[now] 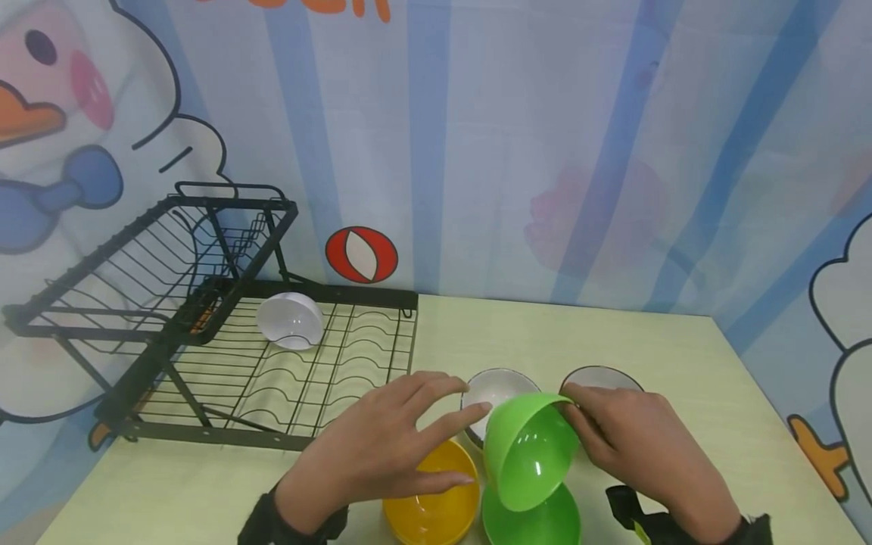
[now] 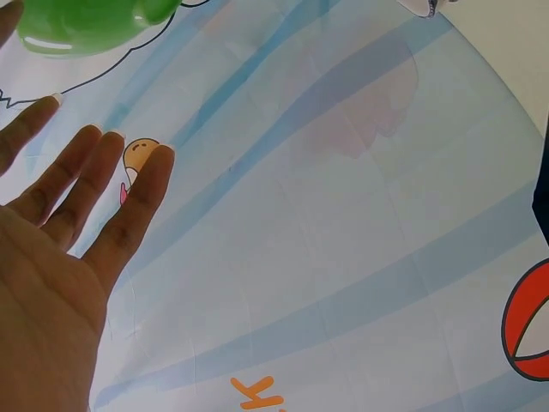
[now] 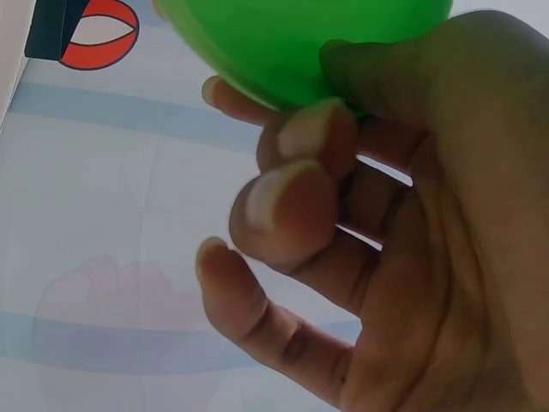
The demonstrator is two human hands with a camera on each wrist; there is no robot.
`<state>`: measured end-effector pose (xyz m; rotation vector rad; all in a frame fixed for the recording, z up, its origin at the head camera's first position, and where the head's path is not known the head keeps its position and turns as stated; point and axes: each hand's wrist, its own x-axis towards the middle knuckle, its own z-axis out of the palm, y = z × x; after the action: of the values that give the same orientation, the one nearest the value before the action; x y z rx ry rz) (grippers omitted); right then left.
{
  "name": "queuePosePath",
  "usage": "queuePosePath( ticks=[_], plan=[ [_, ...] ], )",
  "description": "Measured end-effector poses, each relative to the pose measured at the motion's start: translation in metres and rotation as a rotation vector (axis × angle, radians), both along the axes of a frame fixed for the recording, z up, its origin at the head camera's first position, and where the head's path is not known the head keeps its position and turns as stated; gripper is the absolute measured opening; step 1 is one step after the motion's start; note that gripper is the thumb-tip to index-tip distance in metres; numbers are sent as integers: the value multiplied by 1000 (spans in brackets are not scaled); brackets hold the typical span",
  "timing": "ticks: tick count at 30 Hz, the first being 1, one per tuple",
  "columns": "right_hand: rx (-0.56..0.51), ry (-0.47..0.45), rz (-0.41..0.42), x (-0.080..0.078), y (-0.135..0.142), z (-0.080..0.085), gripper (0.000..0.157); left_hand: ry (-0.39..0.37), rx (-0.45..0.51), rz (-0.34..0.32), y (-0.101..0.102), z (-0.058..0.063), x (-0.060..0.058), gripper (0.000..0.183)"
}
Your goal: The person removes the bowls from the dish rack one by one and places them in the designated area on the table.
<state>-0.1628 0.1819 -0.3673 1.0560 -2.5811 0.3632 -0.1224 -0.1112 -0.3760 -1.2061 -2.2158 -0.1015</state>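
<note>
My right hand (image 1: 630, 446) pinches the rim of a green bowl (image 1: 507, 454), which is tilted with its opening facing me and to the right. In the right wrist view the thumb and fingers (image 3: 309, 137) hold that bowl's edge. Below it a second green bowl (image 1: 538, 522) sits on the table. My left hand (image 1: 388, 446) is spread, fingers straight, just left of the raised bowl and over a yellow bowl (image 1: 436, 515). Behind the raised bowl stands a white bowl (image 1: 493, 386) with a dark rim; another dark-rimmed white bowl (image 1: 599, 376) is partly hidden by my right hand.
On the left stands a black wire dish rack (image 1: 259, 435) with a raised upper basket (image 1: 150, 257). One white bowl (image 1: 289, 318) leans in its lower tier. A printed cloth (image 1: 477, 151) hangs behind the pale table (image 1: 681, 363).
</note>
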Motion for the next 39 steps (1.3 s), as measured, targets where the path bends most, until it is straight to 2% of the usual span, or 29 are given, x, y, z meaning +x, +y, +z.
queuePosePath(
  ticks=[8,17,29,33,39],
  plan=[
    [-17,10,1,0,0,0,22,2,-1,-1,-1,1,0,66],
    [-25,10,4,-1,-1,-1,14,6,5,-1,-1,1,0,64],
    [2,-40,50,-5,-1,-5,26,6,7,7,-2,1,1,63],
    [26,-95,55,-8,-1,-9,24,18,16,6,-3,1,0,61],
    [88,-237,20,-11,-2,-15,20,33,20,16,-5,3,0,60]
  ],
)
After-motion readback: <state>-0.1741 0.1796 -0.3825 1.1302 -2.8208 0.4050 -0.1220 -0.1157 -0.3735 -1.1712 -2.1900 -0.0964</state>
